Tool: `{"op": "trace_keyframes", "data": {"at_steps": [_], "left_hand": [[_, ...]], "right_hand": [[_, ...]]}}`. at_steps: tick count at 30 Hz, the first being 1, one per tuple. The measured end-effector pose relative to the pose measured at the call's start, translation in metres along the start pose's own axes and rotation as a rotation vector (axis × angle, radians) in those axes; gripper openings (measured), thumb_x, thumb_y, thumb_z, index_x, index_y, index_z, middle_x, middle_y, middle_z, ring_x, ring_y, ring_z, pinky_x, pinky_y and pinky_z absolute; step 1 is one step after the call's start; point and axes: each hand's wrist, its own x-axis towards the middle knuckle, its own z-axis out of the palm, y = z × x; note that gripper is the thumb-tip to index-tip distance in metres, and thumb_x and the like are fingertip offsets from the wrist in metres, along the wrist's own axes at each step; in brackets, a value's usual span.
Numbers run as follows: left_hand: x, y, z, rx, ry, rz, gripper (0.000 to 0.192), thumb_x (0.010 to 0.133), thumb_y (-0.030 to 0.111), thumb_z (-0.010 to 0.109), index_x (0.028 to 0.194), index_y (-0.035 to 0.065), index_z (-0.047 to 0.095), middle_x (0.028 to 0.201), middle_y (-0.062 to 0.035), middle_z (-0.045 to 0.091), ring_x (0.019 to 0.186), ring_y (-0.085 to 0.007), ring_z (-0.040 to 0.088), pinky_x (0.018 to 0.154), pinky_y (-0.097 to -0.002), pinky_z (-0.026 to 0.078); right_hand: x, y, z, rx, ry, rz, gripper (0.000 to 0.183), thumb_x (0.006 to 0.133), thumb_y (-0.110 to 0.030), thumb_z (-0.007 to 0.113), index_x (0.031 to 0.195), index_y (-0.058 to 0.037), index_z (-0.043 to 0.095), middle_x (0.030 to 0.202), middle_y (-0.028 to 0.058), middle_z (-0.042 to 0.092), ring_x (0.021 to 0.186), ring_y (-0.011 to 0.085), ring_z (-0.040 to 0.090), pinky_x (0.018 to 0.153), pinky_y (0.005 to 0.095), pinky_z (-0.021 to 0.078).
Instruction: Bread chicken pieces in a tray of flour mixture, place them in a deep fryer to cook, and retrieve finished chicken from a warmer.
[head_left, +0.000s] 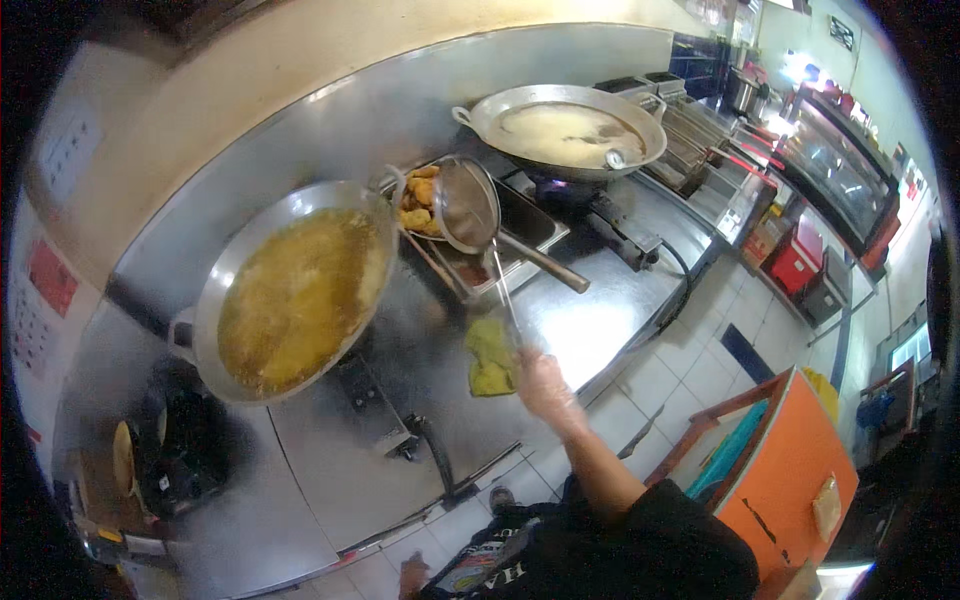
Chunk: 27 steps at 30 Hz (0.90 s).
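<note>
My right hand (549, 390) grips the thin metal handle of a round mesh skimmer (471, 206), held over a steel tray (559, 229) between two woks. Fried, golden pieces of food (421, 199) lie in a round strainer or basket beside and partly behind the skimmer. A thicker handle (551, 264) reaches right over the tray; which utensil it belongs to is unclear. On the left, a large metal wok (202, 330) contains bubbling yellow oil (300, 300). My left hand (412, 576) shows low at the bottom edge, blurred, its fingers unclear.
Behind, a second wok (495, 135) of foamy oil sits over a lit burner, a round thermometer (615, 158) at its rim. A green cloth (491, 356) lies on the steel counter. Fryer baskets (675, 139) stand back right. Burner knobs and hoses line the front; an orange cabinet (787, 480) is at right.
</note>
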Motion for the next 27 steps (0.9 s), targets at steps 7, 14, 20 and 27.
{"op": "trace_keyframes", "data": {"at_steps": [7,14,20,27], "left_hand": [[0.085,0.083,0.021,0.524,-0.179,-0.040,0.044,0.072,0.024,0.069,0.108,0.0016,0.060,0.112,-0.0156,0.064,0.096,-0.0313,0.064,0.080,-0.0426,0.051],[0.196,0.410,-0.010,-0.010,-0.285,-0.429,0.036,0.092,0.034,0.054,0.098,0.0005,0.065,0.095,-0.0177,0.068,0.080,-0.0315,0.066,0.077,-0.0399,0.052],[0.324,0.638,0.011,0.140,-0.243,0.177,0.073,0.090,0.063,0.040,0.078,-0.0035,0.067,0.071,-0.0198,0.064,0.077,-0.0306,0.065,0.075,-0.0413,0.049],[0.416,0.957,0.093,-0.592,-0.885,0.089,0.049,0.092,0.043,0.055,0.120,0.0035,0.057,0.089,-0.0134,0.064,0.074,-0.0224,0.062,0.073,-0.0330,0.053]], "right_hand": [[0.069,0.036,-0.061,0.015,-0.262,-0.156,0.040,0.090,-0.026,0.055,0.118,0.0040,0.054,0.092,0.0282,0.065,0.087,0.0398,0.065,0.078,0.0463,0.0527],[0.074,0.103,-0.234,0.320,-0.392,-0.335,0.044,0.091,-0.031,0.060,0.118,0.0026,0.057,0.097,0.0216,0.068,0.088,0.0296,0.069,0.078,0.0372,0.0549],[0.090,0.255,-0.338,0.309,-0.109,0.114,0.038,0.091,-0.036,0.060,0.080,-0.0003,0.062,0.061,0.0166,0.055,0.052,0.0234,0.049,0.055,0.0363,0.0442],[0.120,0.408,-0.480,0.481,0.347,0.363,0.049,0.100,-0.045,0.034,0.107,-0.0039,0.061,0.092,0.0109,0.060,0.084,0.0183,0.056,0.075,0.0326,0.0466]]}}
